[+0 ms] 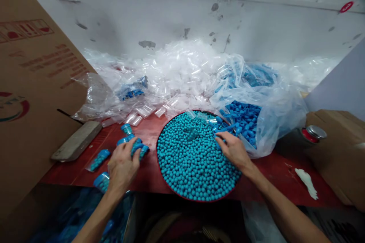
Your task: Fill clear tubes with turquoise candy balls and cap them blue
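Note:
My left hand [124, 163] is closed round small clear tubes [139, 150] with blue caps and teal beads inside, left of the round tray. More filled tubes [99, 159] lie on the red table beside it. My right hand [232, 150] is over the right edge of the tray of teal beads [198, 159], its thumb and fingers pinched together near some blue caps; what they hold, if anything, is too small to name. A plastic bag holds many blue caps [245, 119] just beyond my right hand.
Empty clear tubes [185, 72] are heaped against the white wall [171, 18]. A cardboard box [37, 75] and a grey block [76, 142] stand at the left. At the right are a metal-lidded container [313, 132], another box [336, 151] and a white scrap [306, 183].

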A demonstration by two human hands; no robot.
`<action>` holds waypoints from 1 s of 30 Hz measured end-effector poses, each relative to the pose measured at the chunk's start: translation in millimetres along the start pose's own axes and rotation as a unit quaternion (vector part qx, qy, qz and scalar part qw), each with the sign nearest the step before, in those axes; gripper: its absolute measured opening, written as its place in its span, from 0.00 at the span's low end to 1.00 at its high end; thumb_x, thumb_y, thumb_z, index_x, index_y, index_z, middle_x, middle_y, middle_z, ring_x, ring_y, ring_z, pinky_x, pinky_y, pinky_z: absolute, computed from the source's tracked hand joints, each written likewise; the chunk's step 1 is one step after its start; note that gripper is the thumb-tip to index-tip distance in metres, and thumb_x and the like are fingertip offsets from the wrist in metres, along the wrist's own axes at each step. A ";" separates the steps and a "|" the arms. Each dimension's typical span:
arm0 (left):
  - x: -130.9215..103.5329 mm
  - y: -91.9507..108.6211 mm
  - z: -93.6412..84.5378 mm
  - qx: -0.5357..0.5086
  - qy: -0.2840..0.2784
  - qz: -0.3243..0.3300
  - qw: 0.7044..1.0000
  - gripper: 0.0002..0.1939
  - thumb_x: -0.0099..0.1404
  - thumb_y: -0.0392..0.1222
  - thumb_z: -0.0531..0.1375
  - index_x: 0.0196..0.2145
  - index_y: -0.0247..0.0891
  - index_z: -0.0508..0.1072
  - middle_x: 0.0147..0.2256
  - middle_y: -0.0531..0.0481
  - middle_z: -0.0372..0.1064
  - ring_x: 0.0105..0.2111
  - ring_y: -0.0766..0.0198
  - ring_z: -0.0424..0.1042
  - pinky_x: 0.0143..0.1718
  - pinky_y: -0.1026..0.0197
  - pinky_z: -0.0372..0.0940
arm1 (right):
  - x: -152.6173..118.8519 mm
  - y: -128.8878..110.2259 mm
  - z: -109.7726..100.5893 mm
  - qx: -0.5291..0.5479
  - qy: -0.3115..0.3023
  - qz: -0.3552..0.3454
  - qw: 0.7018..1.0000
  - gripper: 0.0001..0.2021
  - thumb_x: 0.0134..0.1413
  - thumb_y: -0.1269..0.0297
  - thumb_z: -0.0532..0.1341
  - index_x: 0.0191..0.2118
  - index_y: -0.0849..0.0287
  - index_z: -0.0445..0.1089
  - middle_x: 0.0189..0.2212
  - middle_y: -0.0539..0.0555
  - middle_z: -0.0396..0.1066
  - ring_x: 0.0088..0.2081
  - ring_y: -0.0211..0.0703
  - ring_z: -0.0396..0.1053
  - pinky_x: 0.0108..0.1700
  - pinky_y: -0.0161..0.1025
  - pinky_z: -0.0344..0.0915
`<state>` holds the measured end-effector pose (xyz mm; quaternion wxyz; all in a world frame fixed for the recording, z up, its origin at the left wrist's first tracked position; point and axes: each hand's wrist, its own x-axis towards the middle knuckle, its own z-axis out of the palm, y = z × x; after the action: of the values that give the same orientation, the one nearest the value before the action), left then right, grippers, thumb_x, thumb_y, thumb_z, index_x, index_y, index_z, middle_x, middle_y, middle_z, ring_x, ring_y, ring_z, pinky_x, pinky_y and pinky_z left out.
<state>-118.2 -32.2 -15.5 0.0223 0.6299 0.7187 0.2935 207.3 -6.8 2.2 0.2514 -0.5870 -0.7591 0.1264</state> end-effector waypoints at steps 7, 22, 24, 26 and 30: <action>13.3 80.4 51.6 -0.063 -0.090 0.068 0.992 0.15 0.61 0.41 0.49 0.44 0.37 0.65 0.40 0.45 0.67 0.37 0.60 0.67 0.40 0.60 0.61 | 8.6 24.9 -13.4 -0.124 -0.143 0.019 0.982 0.18 0.52 0.60 0.53 0.49 0.57 0.61 0.42 0.58 0.66 0.42 0.47 0.66 0.40 0.39 0.60; 9.1 128.5 102.7 -0.042 -0.192 0.073 0.978 0.19 0.58 0.35 0.50 0.48 0.44 0.61 0.40 0.47 0.65 0.40 0.61 0.64 0.40 0.63 0.58 | 23.0 14.1 33.6 -0.150 -0.226 -0.029 0.962 0.12 0.54 0.61 0.50 0.41 0.57 0.65 0.38 0.56 0.69 0.40 0.46 0.66 0.37 0.36 0.58; 12.0 124.7 105.3 -0.057 -0.195 0.079 0.976 0.23 0.56 0.33 0.50 0.50 0.42 0.58 0.41 0.46 0.65 0.41 0.60 0.65 0.40 0.62 0.58 | 25.6 13.6 25.9 -0.153 -0.246 0.002 0.957 0.11 0.54 0.60 0.50 0.37 0.56 0.66 0.35 0.54 0.70 0.38 0.45 0.67 0.35 0.35 0.57; 14.8 121.5 109.6 -0.068 -0.197 0.079 0.975 0.23 0.56 0.33 0.50 0.50 0.42 0.58 0.39 0.47 0.67 0.39 0.59 0.66 0.39 0.61 0.58 | 27.5 11.6 20.2 -0.152 -0.234 0.014 0.960 0.11 0.54 0.59 0.51 0.39 0.56 0.65 0.37 0.54 0.69 0.40 0.44 0.66 0.35 0.34 0.57; 16.4 116.8 113.8 -0.077 -0.188 0.071 0.976 0.22 0.57 0.34 0.50 0.50 0.43 0.59 0.35 0.48 0.68 0.37 0.59 0.67 0.38 0.61 0.58 | 27.9 3.3 22.6 -0.181 -0.225 -0.017 0.957 0.13 0.52 0.58 0.54 0.42 0.56 0.63 0.39 0.55 0.66 0.40 0.43 0.65 0.34 0.34 0.56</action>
<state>28.4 31.7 -51.5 0.1849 0.7200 0.6299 0.2251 192.9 23.1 -12.0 -0.0344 -0.5656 -0.8164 0.1116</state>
